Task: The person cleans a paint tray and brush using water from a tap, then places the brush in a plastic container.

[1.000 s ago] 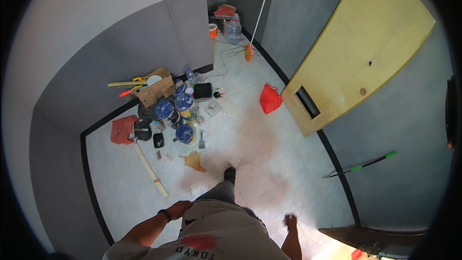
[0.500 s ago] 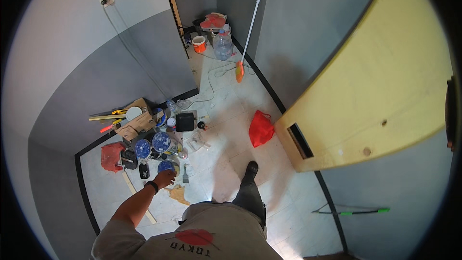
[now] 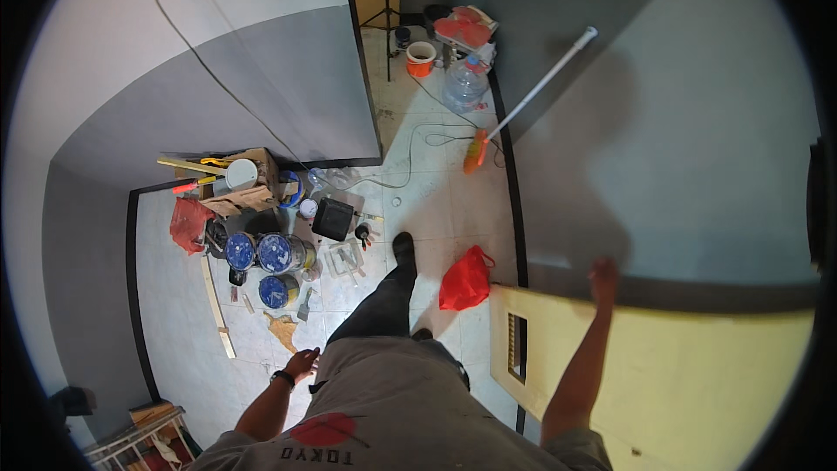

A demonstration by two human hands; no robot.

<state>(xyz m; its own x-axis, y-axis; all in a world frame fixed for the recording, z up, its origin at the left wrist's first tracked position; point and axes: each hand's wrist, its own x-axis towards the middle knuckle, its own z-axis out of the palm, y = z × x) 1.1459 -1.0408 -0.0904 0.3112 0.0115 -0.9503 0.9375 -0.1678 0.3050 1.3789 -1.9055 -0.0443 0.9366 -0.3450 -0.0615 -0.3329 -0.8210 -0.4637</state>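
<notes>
My left hand (image 3: pixel 302 365) hangs beside my hip, its fingers loosely apart and nothing visible in them. A torn tan scrap (image 3: pixel 282 331) and a scraper (image 3: pixel 305 305) lie on the floor just beyond it. Farther off stand paint tubs (image 3: pixel 278 291) with blue, paint-splashed lids. My right arm reaches out over a pale yellow door panel (image 3: pixel 663 366). The right hand (image 3: pixel 603 279) is at the panel's far edge, close to the grey wall. It is blurred, and I cannot tell whether it touches the edge.
A red bag (image 3: pixel 466 279) sits on the floor beside the panel. An orange broom (image 3: pixel 475 153) leans on the wall, near a large water bottle (image 3: pixel 466 83). A cable (image 3: pixel 410 153) crosses the floor. A cardboard box (image 3: pixel 248 187) of tools and a black paint tray (image 3: pixel 333 219) are at left.
My left hand has drawn back from above a blue-lidded tub to my side. My right arm has come into view over the yellow panel. The view has shifted and my legs have stepped.
</notes>
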